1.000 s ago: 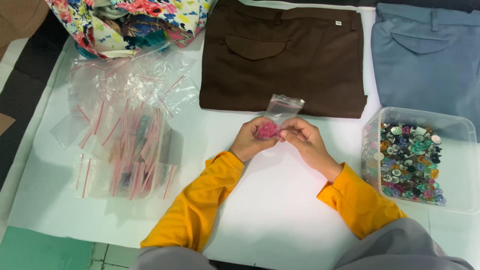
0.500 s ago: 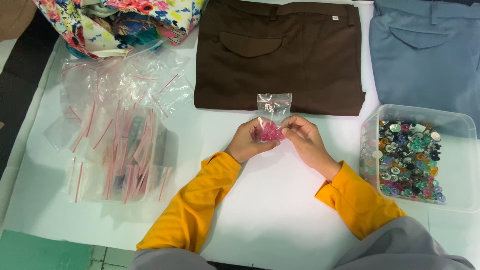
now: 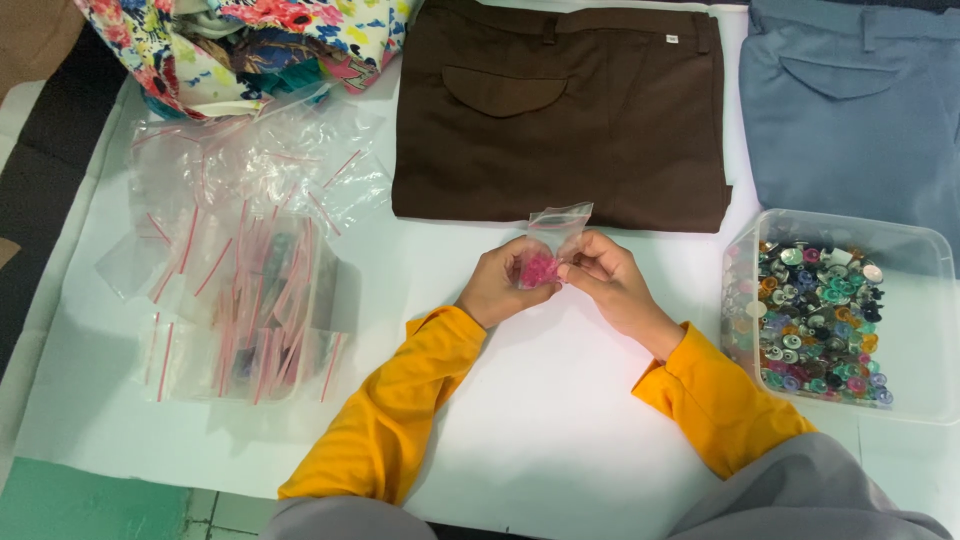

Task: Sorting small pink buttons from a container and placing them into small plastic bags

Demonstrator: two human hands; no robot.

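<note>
A small clear zip bag [image 3: 556, 234] with pink buttons in its lower part is pinched between both hands above the white table [image 3: 560, 430]. My left hand [image 3: 500, 285] grips the bag's left side and bottom. My right hand [image 3: 605, 275] holds its right edge with the fingertips. The bag's mouth points up toward the folded brown trousers [image 3: 560, 110]. Both arms wear yellow sleeves.
A clear plastic tub [image 3: 850, 310] of mixed coloured buttons stands at the right. A heap of empty red-striped zip bags [image 3: 245, 260] lies at the left. Folded blue-grey trousers [image 3: 850, 100] lie at the top right, floral cloth [image 3: 260, 40] at the top left.
The bag has been turned upright between the fingers, its mouth now standing higher. Both hands stay at the same spot on the table.
</note>
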